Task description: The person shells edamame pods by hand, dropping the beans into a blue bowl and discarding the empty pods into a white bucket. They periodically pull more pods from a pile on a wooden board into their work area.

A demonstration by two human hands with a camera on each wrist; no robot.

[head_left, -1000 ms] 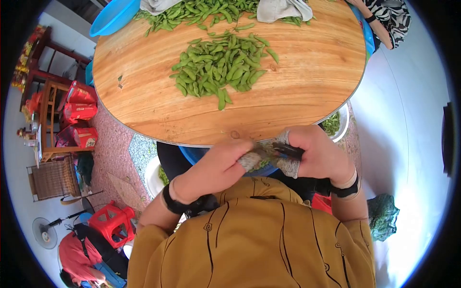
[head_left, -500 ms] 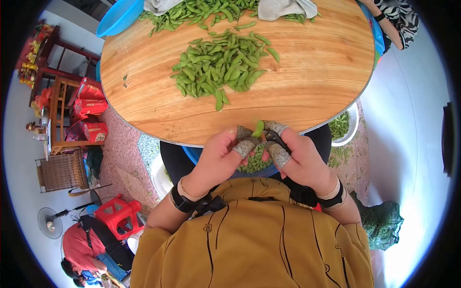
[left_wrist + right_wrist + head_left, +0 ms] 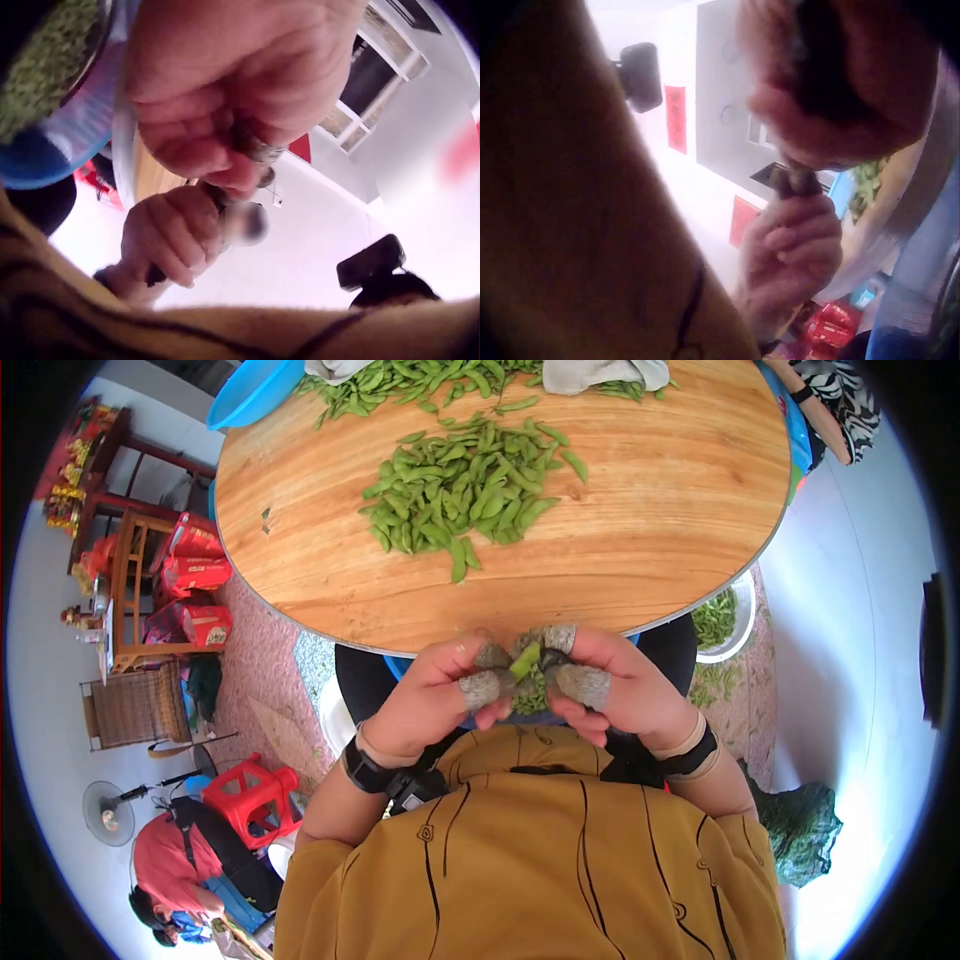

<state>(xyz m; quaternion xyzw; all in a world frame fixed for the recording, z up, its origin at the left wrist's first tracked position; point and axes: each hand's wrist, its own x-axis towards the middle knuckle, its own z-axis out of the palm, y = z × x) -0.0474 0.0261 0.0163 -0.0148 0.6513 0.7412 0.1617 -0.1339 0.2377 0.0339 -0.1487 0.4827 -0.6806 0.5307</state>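
Note:
Both hands meet in front of the near table edge, above a blue basin of shelled green beans (image 3: pixel 529 701). My left hand (image 3: pixel 430 685), with grey wraps on thumb and forefinger, pinches a green pod (image 3: pixel 524 661). Opposite it, my right hand (image 3: pixel 625 685), wrapped the same way, curls round a dark tool whose shape is mostly hidden; its fingertips are close to the pod. The left wrist view shows the left hand (image 3: pixel 240 90) with curled fingers, and the right wrist view shows the right hand (image 3: pixel 847 90) around something dark.
A pile of pods (image 3: pixel 460 485) lies on the wooden table (image 3: pixel 300 560), with more pods (image 3: pixel 400 380) and a blue bowl (image 3: pixel 255 392) at its far side. A white basin (image 3: pixel 742 622) stands right, a red stool (image 3: pixel 250 800) left. Other people are at lower left and upper right.
The hands have come from a blurred, tightly closed pose to a steadier one with a green pod visible between them. The pod is lower and more tilted than half a second ago.

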